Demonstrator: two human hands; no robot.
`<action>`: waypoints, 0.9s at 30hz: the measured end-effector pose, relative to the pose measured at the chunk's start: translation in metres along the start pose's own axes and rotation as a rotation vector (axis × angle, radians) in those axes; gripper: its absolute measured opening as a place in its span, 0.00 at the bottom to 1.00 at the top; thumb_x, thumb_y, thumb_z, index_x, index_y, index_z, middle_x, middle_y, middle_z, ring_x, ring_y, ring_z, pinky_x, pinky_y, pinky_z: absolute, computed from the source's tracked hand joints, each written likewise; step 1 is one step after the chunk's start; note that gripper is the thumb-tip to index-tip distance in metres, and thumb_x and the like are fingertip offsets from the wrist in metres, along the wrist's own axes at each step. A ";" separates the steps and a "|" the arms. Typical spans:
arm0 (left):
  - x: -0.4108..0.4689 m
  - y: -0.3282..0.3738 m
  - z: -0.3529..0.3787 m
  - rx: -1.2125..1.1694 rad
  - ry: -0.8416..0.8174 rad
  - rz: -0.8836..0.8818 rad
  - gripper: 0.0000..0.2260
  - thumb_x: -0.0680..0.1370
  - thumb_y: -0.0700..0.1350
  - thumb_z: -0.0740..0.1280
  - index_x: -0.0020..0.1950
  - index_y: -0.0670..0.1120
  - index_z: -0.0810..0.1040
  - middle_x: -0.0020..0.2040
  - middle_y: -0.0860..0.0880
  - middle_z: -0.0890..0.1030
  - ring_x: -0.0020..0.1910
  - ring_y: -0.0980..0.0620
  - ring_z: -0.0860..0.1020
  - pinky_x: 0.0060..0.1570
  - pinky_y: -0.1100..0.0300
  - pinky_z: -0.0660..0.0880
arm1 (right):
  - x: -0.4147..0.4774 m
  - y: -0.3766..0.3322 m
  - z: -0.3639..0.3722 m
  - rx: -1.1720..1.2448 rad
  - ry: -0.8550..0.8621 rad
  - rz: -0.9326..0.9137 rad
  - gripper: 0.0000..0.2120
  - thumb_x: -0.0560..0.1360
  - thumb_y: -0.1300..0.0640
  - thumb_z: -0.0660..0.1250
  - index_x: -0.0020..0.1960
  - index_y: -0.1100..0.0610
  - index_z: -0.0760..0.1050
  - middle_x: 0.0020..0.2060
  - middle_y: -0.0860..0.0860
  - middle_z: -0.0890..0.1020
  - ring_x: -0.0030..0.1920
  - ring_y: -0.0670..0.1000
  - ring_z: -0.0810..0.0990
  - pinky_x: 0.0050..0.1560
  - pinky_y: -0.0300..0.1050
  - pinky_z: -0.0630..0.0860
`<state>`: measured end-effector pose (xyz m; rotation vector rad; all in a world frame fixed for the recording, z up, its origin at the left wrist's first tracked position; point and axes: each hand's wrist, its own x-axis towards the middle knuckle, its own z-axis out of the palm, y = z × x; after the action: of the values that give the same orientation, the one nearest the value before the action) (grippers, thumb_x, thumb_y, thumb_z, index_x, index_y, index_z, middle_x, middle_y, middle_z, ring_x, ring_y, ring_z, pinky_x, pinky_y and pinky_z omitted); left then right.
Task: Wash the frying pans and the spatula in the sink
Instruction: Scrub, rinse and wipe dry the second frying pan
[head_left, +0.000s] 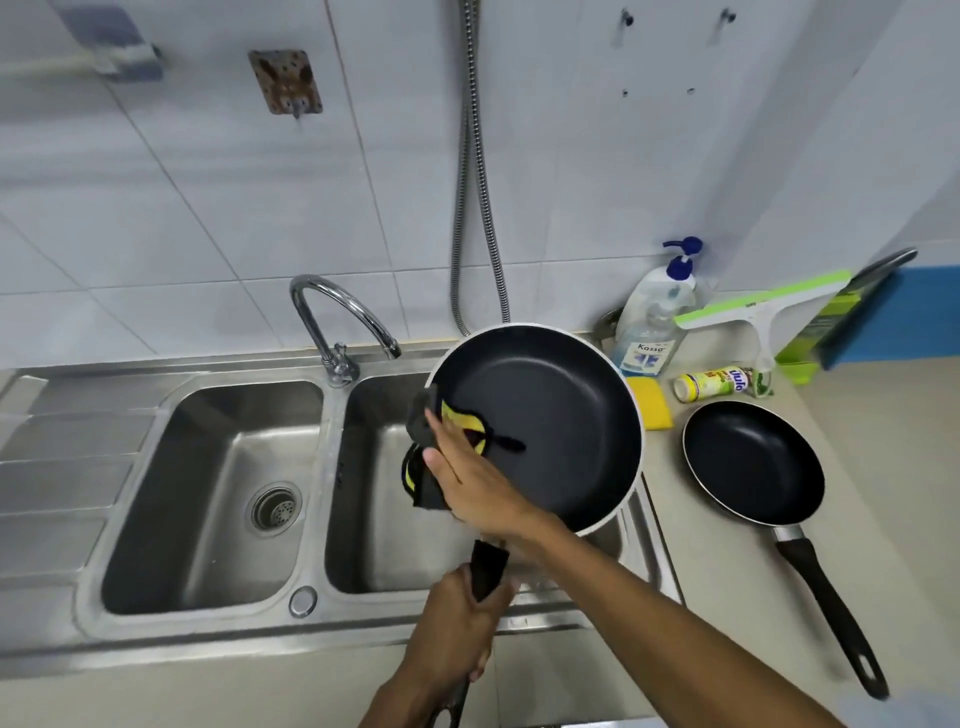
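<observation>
Fingers L curled round big pan handle over sink; fingers R flat, pressing cloth on pan rim.

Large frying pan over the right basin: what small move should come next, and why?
Probably slide the right hand and its cloth across the large frying pan toward its right side: the cloth sits only at the left rim, the rest lies bare, and the left hand grips the handle.

The sink is brushed steel, the tap polished chrome; both frying pans are matt black inside.
</observation>
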<state>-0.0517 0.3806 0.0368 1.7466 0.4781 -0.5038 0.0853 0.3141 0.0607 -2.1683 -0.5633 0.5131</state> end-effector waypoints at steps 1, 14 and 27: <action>-0.003 0.001 0.002 -0.003 0.002 -0.003 0.16 0.76 0.56 0.70 0.50 0.43 0.75 0.24 0.45 0.71 0.19 0.47 0.67 0.22 0.59 0.65 | 0.021 0.000 -0.007 -0.094 0.090 -0.009 0.28 0.86 0.44 0.49 0.83 0.47 0.44 0.82 0.48 0.44 0.81 0.47 0.41 0.80 0.49 0.45; 0.002 0.011 -0.028 0.018 0.047 0.139 0.15 0.79 0.53 0.71 0.47 0.43 0.70 0.24 0.48 0.70 0.17 0.48 0.66 0.21 0.61 0.64 | -0.063 0.082 -0.053 -0.564 -0.058 0.172 0.26 0.86 0.47 0.47 0.83 0.50 0.49 0.82 0.51 0.46 0.82 0.54 0.45 0.79 0.51 0.46; -0.012 0.036 -0.007 -0.077 -0.041 0.149 0.16 0.80 0.52 0.71 0.47 0.41 0.70 0.26 0.47 0.69 0.19 0.51 0.65 0.21 0.61 0.64 | 0.067 0.046 -0.113 -0.723 0.355 0.133 0.26 0.86 0.49 0.49 0.82 0.51 0.52 0.82 0.51 0.50 0.82 0.58 0.48 0.80 0.57 0.50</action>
<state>-0.0411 0.3792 0.0742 1.6796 0.3314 -0.4096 0.2101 0.2554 0.0782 -2.9102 -0.4453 -0.0412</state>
